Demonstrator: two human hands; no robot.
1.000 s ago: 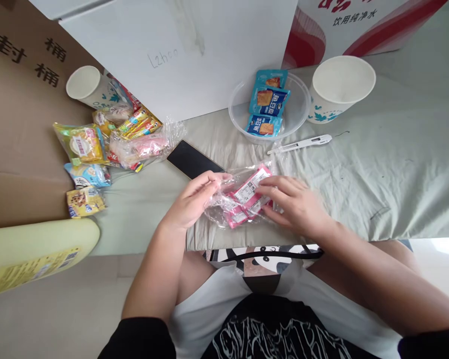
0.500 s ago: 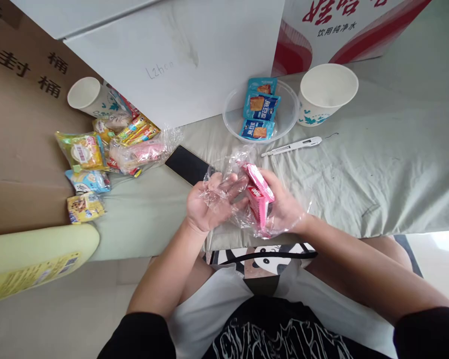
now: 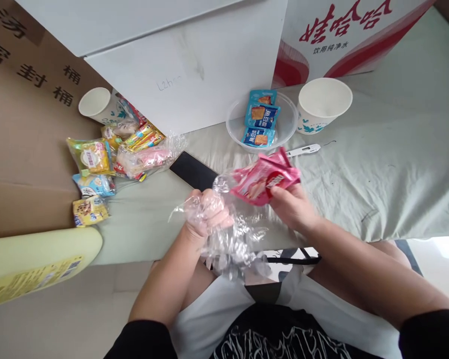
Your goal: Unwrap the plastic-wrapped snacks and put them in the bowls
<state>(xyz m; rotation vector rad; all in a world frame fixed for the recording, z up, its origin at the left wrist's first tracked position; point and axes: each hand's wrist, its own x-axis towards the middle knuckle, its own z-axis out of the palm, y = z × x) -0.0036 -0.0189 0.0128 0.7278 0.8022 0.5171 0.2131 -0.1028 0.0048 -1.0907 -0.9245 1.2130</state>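
My left hand (image 3: 209,212) is closed around a crumpled clear plastic bag (image 3: 234,249), which hangs down toward my lap. Pink snack packets (image 3: 260,182) with a red logo are pinched in my right hand (image 3: 294,207), held above the surface. Their left end lies against the upper part of the plastic. Just behind my left hand lies a black phone (image 3: 194,171), partly covered by the plastic and hand. A white utility knife (image 3: 305,150) lies behind the packets, its left end hidden by them.
A clear round bowl (image 3: 235,130) holds blue snack packets (image 3: 262,117). Beside it stands a paper cup (image 3: 324,107). At left are piled snacks (image 3: 92,157) and another paper cup (image 3: 97,105). White (image 3: 217,70) and brown cardboard boxes (image 3: 30,124) stand behind and left.
My right hand has drawn the pink packets out of the clear bag, up and to the right. The left hand has closed on the bag, which now hangs lower.
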